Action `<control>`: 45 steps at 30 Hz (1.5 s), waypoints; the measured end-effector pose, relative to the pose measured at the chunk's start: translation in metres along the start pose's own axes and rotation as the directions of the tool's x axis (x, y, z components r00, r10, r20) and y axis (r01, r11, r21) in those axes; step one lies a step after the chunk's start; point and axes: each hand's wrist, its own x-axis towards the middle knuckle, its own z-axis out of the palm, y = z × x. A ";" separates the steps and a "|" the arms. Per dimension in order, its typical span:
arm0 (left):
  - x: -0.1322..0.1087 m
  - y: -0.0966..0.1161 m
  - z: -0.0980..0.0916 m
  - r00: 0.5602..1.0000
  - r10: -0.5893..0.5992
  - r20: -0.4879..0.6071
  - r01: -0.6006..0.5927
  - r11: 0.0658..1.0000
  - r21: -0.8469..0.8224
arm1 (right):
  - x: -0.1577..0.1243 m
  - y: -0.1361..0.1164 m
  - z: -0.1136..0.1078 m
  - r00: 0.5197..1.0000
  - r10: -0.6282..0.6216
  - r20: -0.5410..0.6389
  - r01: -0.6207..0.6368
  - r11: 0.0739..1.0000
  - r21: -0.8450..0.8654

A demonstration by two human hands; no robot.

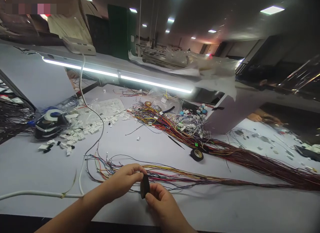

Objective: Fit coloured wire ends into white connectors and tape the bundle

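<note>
Black tape [145,187], pinched and upright

Left hand [128,177] pinches the tape's top between thumb and forefinger. Right hand [164,202] sets its thumb against the lower edge, other fingers loosely curled; whether they clasp the roll too, I cannot tell.

Just beyond the fingers, thin wires [172,179] run off to the right, their bare ends fanned out past the left hand. A white cable [81,178] comes down to the left forearm.

Farther up and right of the fingers, a second roll [198,155] lies beside a thick bundle [245,158]. Up and left, white connectors [82,134] are strewn. Farthest ahead, a lamp [155,83] glows; far right, past a panel [222,116], shows a co-worker's hand [255,117].
</note>
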 end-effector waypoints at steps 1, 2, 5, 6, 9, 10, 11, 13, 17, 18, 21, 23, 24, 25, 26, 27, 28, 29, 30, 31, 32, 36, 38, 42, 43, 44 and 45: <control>0.001 0.002 0.000 0.999 -0.039 0.013 0.039 0.998 -0.051 | 0.001 0.006 -0.001 1.000 -0.003 0.006 0.003 1.000 -0.001; 0.002 0.004 0.001 0.998 -0.062 0.018 0.063 0.995 -0.079 | 0.001 0.011 -0.002 1.000 -0.013 0.014 0.013 1.000 -0.010; 0.002 0.008 0.005 0.999 -0.040 -0.004 0.040 0.998 -0.044 | -0.001 0.014 -0.006 0.997 -0.064 0.037 0.066 0.995 -0.074; 0.001 0.008 0.006 1.000 -0.011 -0.027 0.011 1.000 -0.006 | -0.004 0.011 -0.008 0.996 -0.087 0.032 0.090 0.988 -0.121; -0.001 0.006 0.012 0.984 0.131 -0.118 -0.116 0.986 0.123 | -0.012 -0.015 -0.015 0.968 -0.247 0.046 0.247 0.902 -0.354; -0.002 0.005 0.013 0.973 0.183 -0.143 -0.157 0.972 0.174 | -0.013 -0.028 -0.016 0.938 -0.339 0.074 0.335 0.830 -0.446; -0.002 0.004 0.015 0.960 0.230 -0.159 -0.191 0.955 0.228 | -0.013 -0.042 -0.017 0.897 -0.426 0.118 0.420 0.737 -0.529; -0.003 0.002 0.017 0.936 0.309 -0.169 -0.239 0.910 0.338 | -0.008 -0.071 -0.016 0.820 -0.535 0.203 0.521 0.552 -0.652; -0.002 0.000 0.019 0.906 0.374 -0.199 -0.244 0.845 0.476 | 0.015 -0.101 -0.004 0.904 -0.356 0.238 0.389 0.448 -0.805; -0.002 0.000 0.019 0.906 0.366 -0.211 -0.230 0.847 0.479 | 0.021 -0.102 0.000 0.926 -0.306 0.222 0.350 0.472 -0.809; -0.003 0.002 0.017 0.938 0.279 -0.205 -0.189 0.909 0.372 | 0.035 -0.095 0.008 0.962 -0.213 0.172 0.272 0.683 -0.678; -0.004 0.004 0.014 0.969 0.197 -0.149 -0.166 0.966 0.200 | 0.039 -0.090 0.009 0.974 -0.182 0.131 0.223 0.850 -0.477; -0.005 0.005 0.011 0.981 0.159 -0.113 -0.149 0.985 0.090 | 0.039 -0.087 0.009 0.977 -0.179 0.118 0.210 0.901 -0.380; -0.005 0.007 0.009 0.990 0.121 -0.072 -0.123 0.992 -0.030 | 0.037 -0.086 0.008 0.974 -0.195 0.113 0.221 0.924 -0.312; -0.004 0.008 0.007 0.996 0.084 -0.028 -0.087 0.984 -0.156 | 0.033 -0.084 0.006 0.965 -0.234 0.117 0.259 0.923 -0.285; -0.003 0.009 0.005 0.999 0.047 0.013 -0.042 0.960 -0.278 | 0.028 -0.083 0.005 0.947 -0.290 0.140 0.320 0.896 -0.307; -0.001 0.010 0.004 0.999 0.007 0.049 0.012 0.921 -0.390 | 0.022 -0.081 0.002 0.915 -0.355 0.191 0.402 0.834 -0.377; 0.001 0.011 0.004 0.996 -0.036 0.082 0.072 0.872 -0.483 | 0.016 -0.080 0.000 0.864 -0.412 0.287 0.502 0.726 -0.470; 0.004 0.012 0.004 0.991 -0.075 0.106 0.122 0.823 -0.555 | 0.009 -0.079 -0.003 0.796 -0.440 0.416 0.605 0.571 -0.555; 0.006 0.013 0.004 0.987 -0.107 0.122 0.159 0.782 -0.603 | 0.003 -0.078 -0.006 0.720 -0.423 0.550 0.693 0.386 -0.609; 0.007 0.014 0.005 0.983 -0.131 0.132 0.185 0.756 -0.628 | -0.002 -0.076 -0.010 0.648 -0.371 0.665 0.756 0.203 -0.623; 0.004 0.019 0.008 0.992 -0.099 0.079 0.125 0.868 -0.480 | -0.011 -0.074 -0.024 0.517 -0.271 0.812 0.826 -0.092 -0.557; -0.001 0.022 0.011 0.999 -0.035 -0.008 0.032 0.956 -0.293 | -0.008 -0.077 -0.028 0.550 -0.439 0.711 0.790 -0.005 -0.614; -0.009 0.024 0.015 0.976 0.155 -0.150 -0.139 0.984 0.115 | 0.008 -0.091 -0.022 0.762 -0.543 0.353 0.576 0.318 -0.753; -0.010 0.023 0.016 0.964 0.209 -0.166 -0.174 0.963 0.205 | 0.011 -0.095 -0.019 0.815 -0.476 0.331 0.529 0.377 -0.760; -0.010 0.022 0.016 0.951 0.255 -0.177 -0.200 0.939 0.279 | 0.014 -0.099 -0.015 0.856 -0.398 0.328 0.490 0.427 -0.760; -0.010 0.021 0.017 0.940 0.287 -0.186 -0.214 0.918 0.334 | 0.017 -0.103 -0.012 0.886 -0.327 0.330 0.456 0.478 -0.751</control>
